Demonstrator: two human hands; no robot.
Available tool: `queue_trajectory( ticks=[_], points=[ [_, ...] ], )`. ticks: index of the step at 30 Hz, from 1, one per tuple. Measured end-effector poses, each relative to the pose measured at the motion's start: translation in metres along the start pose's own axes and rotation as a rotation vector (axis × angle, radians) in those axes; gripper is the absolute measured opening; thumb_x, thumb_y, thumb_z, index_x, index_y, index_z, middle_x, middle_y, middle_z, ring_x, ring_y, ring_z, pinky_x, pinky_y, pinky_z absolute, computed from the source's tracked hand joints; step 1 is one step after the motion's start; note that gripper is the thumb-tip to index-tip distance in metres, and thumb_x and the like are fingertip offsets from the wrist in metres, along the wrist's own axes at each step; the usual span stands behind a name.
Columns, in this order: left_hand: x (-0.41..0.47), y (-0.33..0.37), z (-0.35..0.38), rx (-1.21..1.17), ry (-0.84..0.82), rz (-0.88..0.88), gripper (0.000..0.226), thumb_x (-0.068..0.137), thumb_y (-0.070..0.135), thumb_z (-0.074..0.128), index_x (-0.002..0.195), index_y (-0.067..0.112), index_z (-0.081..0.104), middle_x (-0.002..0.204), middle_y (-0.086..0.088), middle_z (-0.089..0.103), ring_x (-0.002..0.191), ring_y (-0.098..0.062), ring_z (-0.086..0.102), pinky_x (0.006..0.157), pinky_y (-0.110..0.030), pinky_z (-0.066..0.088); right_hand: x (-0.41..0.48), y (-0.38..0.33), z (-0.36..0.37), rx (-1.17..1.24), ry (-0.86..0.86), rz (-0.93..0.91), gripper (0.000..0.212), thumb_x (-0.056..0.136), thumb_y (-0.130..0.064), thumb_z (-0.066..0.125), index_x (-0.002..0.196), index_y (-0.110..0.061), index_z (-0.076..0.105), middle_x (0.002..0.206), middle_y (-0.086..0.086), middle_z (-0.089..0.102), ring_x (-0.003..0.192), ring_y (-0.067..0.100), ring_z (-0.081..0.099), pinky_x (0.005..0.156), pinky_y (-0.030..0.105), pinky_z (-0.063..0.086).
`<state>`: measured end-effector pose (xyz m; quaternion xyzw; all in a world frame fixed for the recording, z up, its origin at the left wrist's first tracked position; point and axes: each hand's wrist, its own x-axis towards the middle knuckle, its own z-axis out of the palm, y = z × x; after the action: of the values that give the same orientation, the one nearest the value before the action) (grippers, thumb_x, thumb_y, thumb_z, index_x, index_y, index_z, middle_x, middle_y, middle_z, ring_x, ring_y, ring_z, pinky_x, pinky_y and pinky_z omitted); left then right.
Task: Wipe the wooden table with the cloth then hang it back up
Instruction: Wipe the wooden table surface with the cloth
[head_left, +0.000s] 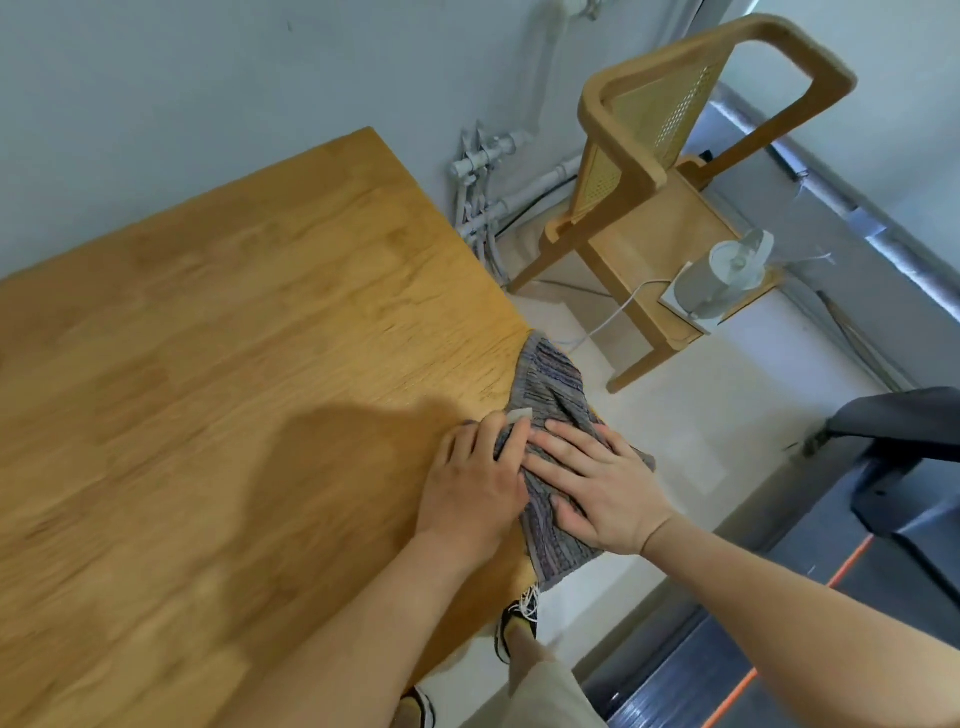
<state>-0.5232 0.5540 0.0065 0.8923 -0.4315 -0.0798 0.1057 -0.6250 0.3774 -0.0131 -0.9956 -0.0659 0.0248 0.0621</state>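
A grey striped cloth (550, 384) lies over the right edge of the wooden table (234, 364), part of it hanging past the edge. My left hand (470, 486) rests on the cloth's left side, its fingers curled into the fabric. My right hand (597, 483) lies flat on the cloth with its fingers spread, pressing it down at the table's edge. A small white label shows on the cloth just above my left hand's fingers. The cloth's middle is hidden under both hands.
A wooden chair with a cane back (660, 171) stands right of the table, a white kettle (727, 275) with a cord on its seat. Grey pipes (483, 197) run along the wall behind. A dark office chair (904, 447) is at the right. My shoes show below the table's edge.
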Motion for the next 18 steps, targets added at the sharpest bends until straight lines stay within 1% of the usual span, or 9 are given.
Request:
queue_trajectory(
  ticks=[4,7,9,10,12,14,15,16,18],
  points=[
    [0.037,0.022,0.001,0.008,-0.065,-0.106,0.06,0.083,0.036,0.052,0.14,0.023,0.038,0.13,-0.004,0.048,0.108,-0.028,0.05,0.092,-0.043,0.04,0.008,0.033,-0.006,0.135,0.004,-0.002,0.056,0.087,-0.036,0.045,0.143,-0.028,0.043,0.153,-0.007,0.034,0.143,0.017,0.027,0.108,0.034,0.03],
    [0.058,0.028,-0.008,-0.001,-0.116,-0.182,0.051,0.084,0.035,0.048,0.133,0.027,0.039,0.13,-0.002,0.045,0.116,-0.026,0.046,0.094,-0.043,0.034,0.017,0.026,-0.014,0.351,0.108,0.096,0.049,0.084,-0.027,0.052,0.133,-0.023,0.056,0.144,-0.008,0.047,0.14,0.013,0.033,0.114,0.026,0.027],
    [0.064,0.029,-0.013,-0.093,-0.122,-0.234,0.046,0.086,0.031,0.048,0.131,0.031,0.038,0.129,0.0,0.04,0.12,-0.023,0.039,0.095,-0.041,0.031,0.025,0.013,-0.024,0.54,0.205,0.272,0.04,0.083,-0.025,0.053,0.121,-0.024,0.066,0.131,-0.013,0.058,0.13,0.004,0.041,0.11,0.014,0.026],
    [0.066,0.029,-0.017,-0.175,-0.114,-0.303,0.046,0.086,0.029,0.051,0.131,0.032,0.04,0.129,0.001,0.038,0.121,-0.022,0.036,0.097,-0.04,0.031,0.03,0.007,-0.033,0.681,0.233,0.417,0.034,0.083,-0.023,0.054,0.113,-0.025,0.07,0.123,-0.014,0.063,0.122,-0.001,0.047,0.105,0.011,0.029],
    [0.066,0.028,-0.025,-0.412,-0.058,-0.533,0.047,0.085,0.028,0.057,0.131,0.03,0.045,0.133,0.001,0.036,0.124,-0.022,0.032,0.103,-0.036,0.029,0.044,0.006,-0.051,1.076,0.246,0.749,0.023,0.085,-0.015,0.057,0.097,-0.023,0.074,0.099,-0.012,0.072,0.098,-0.004,0.059,0.09,0.015,0.041],
    [0.061,0.027,-0.029,-0.574,0.006,-0.72,0.044,0.089,0.033,0.056,0.132,0.025,0.049,0.136,-0.001,0.038,0.126,-0.022,0.032,0.105,-0.033,0.028,0.055,0.01,-0.066,1.356,0.208,0.959,0.022,0.087,-0.009,0.055,0.098,-0.019,0.071,0.082,-0.006,0.073,0.087,0.004,0.065,0.08,0.022,0.045],
    [0.057,0.028,-0.029,-0.562,-0.005,-0.746,0.043,0.092,0.036,0.053,0.133,0.023,0.048,0.135,-0.002,0.04,0.125,-0.023,0.033,0.105,-0.033,0.028,0.057,0.011,-0.07,1.353,0.155,0.97,0.023,0.088,-0.008,0.055,0.102,-0.019,0.069,0.081,-0.006,0.072,0.09,0.007,0.065,0.08,0.022,0.046],
    [0.051,0.029,-0.028,-0.516,-0.02,-0.73,0.043,0.093,0.036,0.052,0.133,0.022,0.047,0.132,-0.003,0.041,0.123,-0.024,0.035,0.103,-0.033,0.029,0.057,0.011,-0.073,1.267,0.103,0.929,0.024,0.089,-0.008,0.053,0.106,-0.019,0.067,0.085,-0.01,0.071,0.095,0.008,0.063,0.081,0.02,0.045],
    [0.04,0.027,-0.024,-0.425,-0.025,-0.651,0.039,0.093,0.031,0.055,0.13,0.022,0.048,0.124,-0.003,0.046,0.117,-0.023,0.039,0.098,-0.031,0.034,0.053,0.006,-0.072,1.057,0.023,0.816,0.032,0.091,-0.007,0.05,0.114,-0.023,0.063,0.103,-0.013,0.066,0.106,0.01,0.059,0.087,0.02,0.044]
  ],
)
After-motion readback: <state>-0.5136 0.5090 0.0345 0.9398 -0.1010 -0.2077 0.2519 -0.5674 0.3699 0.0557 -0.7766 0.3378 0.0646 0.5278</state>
